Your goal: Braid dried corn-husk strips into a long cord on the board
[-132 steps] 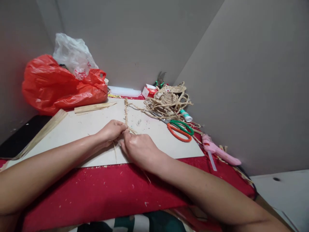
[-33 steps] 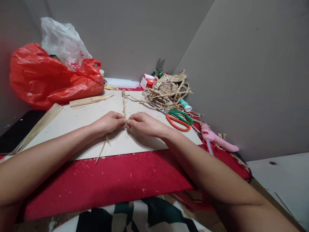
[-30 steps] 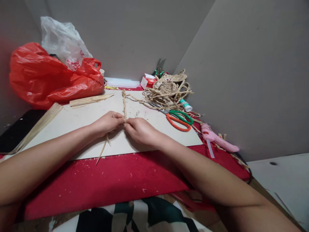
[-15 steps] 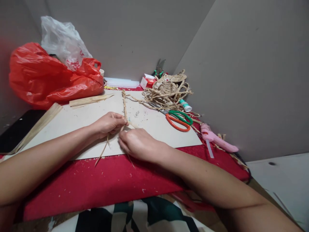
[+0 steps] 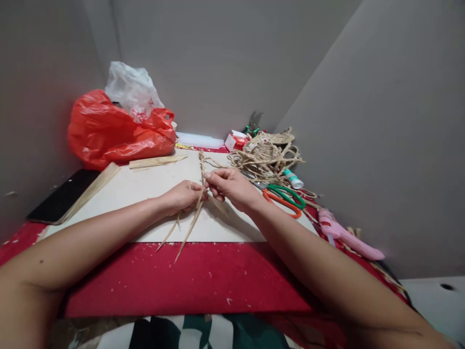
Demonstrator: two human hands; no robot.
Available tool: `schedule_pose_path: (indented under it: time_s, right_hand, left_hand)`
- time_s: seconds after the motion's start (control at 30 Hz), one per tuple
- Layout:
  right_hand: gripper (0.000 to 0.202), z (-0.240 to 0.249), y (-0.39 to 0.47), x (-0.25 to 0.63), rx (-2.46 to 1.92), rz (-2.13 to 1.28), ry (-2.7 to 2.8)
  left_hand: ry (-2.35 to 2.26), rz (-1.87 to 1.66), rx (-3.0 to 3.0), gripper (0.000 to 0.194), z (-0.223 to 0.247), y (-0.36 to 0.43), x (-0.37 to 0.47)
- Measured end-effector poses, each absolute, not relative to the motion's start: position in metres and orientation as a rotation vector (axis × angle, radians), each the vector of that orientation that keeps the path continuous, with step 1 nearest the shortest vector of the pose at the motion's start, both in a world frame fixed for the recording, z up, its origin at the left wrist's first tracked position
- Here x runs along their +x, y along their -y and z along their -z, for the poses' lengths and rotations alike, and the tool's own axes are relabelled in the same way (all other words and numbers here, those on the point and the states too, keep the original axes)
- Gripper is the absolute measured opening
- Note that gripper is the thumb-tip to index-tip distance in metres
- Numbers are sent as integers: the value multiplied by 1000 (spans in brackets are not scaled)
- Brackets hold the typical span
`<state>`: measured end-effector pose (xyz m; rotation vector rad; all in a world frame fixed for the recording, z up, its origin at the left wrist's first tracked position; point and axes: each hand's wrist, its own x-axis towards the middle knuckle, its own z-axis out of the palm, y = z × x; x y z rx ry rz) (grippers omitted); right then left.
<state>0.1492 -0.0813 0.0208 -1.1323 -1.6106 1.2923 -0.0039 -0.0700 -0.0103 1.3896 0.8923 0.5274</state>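
A thin braid of dried plant fibre (image 5: 201, 162) runs toward me over the white board (image 5: 163, 175). My left hand (image 5: 184, 196) is closed, pinching the braid near its lower end. At the braid's right side my right hand (image 5: 232, 186) has thumb and fingers pressed together on it, just above the left hand's fingertips. A loose fibre strand (image 5: 189, 227) hangs from between the hands past the board's front edge. A shorter strand (image 5: 169, 236) lies to its left. The fingertips partly hide the spot where the strands meet.
Behind on the left sit a red plastic bag (image 5: 119, 133), flat dried leaf strips (image 5: 156, 162) and a black phone-like slab (image 5: 63, 196). On the right lie a heap of braided cord (image 5: 269, 152), scissors (image 5: 285, 196), a glue stick (image 5: 292, 178) and a pink glue gun (image 5: 348, 236).
My right hand has moved up and right, from below the left hand to the braid just above it. A strand now hangs down toward me. The camera view has shifted.
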Motion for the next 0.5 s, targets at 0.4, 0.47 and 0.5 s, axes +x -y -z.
schedule_pose_path:
  time_s: [0.4, 0.47, 0.5]
  right_hand:
    - [12, -55, 37, 43, -1099, -755, 2153]
    - [13, -53, 31, 18, -1039, -691, 2291]
    - [13, -50, 27, 5, -1020, -654, 2371]
  left_hand:
    - [-1050, -683, 1594, 8, 27, 65, 1]
    - [-1060, -750, 1598, 10, 35, 60, 2]
    - [-1061, -780, 1595, 11, 39, 58, 3]
